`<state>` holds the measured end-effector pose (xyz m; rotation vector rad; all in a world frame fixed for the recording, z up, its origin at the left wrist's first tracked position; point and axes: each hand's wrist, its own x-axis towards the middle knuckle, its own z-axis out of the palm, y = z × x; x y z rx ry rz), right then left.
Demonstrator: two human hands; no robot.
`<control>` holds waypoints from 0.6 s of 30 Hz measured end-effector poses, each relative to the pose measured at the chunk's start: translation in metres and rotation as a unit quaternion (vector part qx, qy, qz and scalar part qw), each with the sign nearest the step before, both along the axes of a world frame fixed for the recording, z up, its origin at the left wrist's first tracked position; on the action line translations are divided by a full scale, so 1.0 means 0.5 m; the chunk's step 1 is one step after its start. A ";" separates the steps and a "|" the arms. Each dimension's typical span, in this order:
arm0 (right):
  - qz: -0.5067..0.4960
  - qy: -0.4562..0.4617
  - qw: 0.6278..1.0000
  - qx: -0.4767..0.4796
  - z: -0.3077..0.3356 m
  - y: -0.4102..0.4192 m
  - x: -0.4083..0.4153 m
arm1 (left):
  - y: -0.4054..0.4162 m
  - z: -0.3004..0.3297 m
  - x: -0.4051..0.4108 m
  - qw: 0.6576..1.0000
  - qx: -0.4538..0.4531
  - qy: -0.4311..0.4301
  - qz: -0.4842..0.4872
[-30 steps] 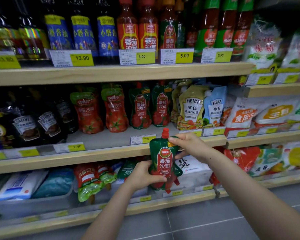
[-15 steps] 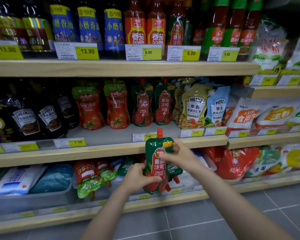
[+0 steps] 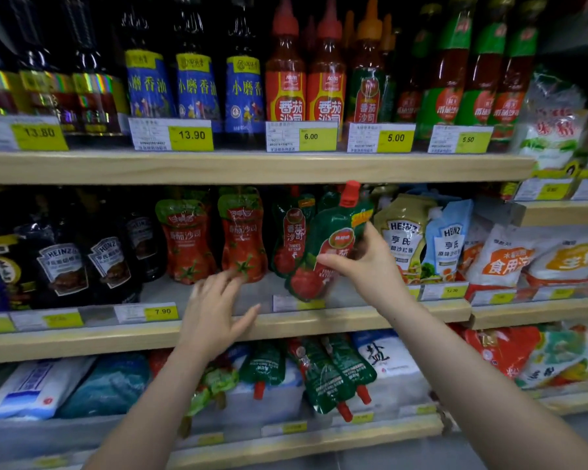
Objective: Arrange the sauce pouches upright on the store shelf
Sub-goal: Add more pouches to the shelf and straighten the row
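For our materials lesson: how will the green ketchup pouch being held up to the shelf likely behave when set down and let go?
The green ketchup pouch looks soft and full, so it probably flexes. The right hand holds it tilted; narrow-based, it may tip. Its glossy film could slip.

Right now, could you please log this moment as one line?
step: placing pouch | right hand: holds green pouch, tilted, over middle shelf | left hand: open, near red pouch

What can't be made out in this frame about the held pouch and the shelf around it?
- Head view: the green ketchup pouch's label is partly covered by the right hand.
- Whether its base touches the middle shelf: unclear.
- Left hand: motion-blurred fingers.
- Price tag under the pouch: blurred, unreadable.
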<state>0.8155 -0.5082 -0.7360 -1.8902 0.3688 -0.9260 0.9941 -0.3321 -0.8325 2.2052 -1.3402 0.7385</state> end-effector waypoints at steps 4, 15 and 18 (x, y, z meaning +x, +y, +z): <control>-0.029 0.005 0.997 -0.072 0.014 -0.016 0.073 | 0.003 -0.028 0.037 0.992 0.092 -0.077 0.038; -0.112 0.143 0.983 -0.021 -0.074 -0.064 0.192 | -0.007 -0.049 0.044 0.987 0.079 -0.122 0.063; -0.124 0.150 0.981 -0.017 -0.072 -0.054 0.193 | -0.005 -0.046 0.042 0.988 0.084 -0.116 0.064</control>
